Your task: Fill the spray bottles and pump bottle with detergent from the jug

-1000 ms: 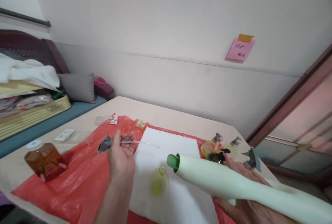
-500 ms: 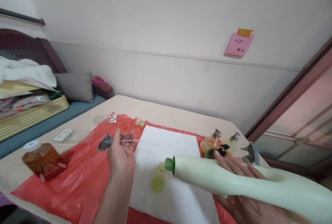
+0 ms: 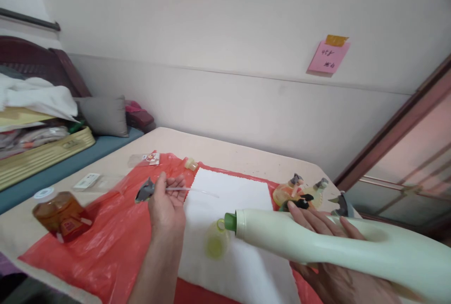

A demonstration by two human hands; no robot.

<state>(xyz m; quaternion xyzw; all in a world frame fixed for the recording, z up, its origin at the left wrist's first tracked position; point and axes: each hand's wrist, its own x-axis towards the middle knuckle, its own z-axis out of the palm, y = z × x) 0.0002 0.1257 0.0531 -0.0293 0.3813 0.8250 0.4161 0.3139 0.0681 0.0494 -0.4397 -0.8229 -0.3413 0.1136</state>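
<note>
My left hand (image 3: 166, 207) is closed on a grey spray head (image 3: 144, 191) whose thin clear tube (image 3: 197, 191) sticks out to the right over a white cloth (image 3: 232, 229). My right hand (image 3: 327, 247) grips a large pale green bottle (image 3: 331, 243), lying nearly level with its green neck (image 3: 230, 222) pointing left. Just below that neck a small yellow-green bottle (image 3: 215, 243) rests on the cloth, its mouth close to the neck.
A red plastic sheet (image 3: 105, 243) covers the beige table (image 3: 218, 151). An amber bottle (image 3: 61, 217) lies at the left. Several small spray bottles (image 3: 299, 193) stand at the right, a grey spray head (image 3: 340, 206) beside them. A bed (image 3: 42, 153) lies left.
The pale green bottle has tipped down towards level, and its neck has come close to the small yellow-green bottle's mouth. My left hand has barely moved.
</note>
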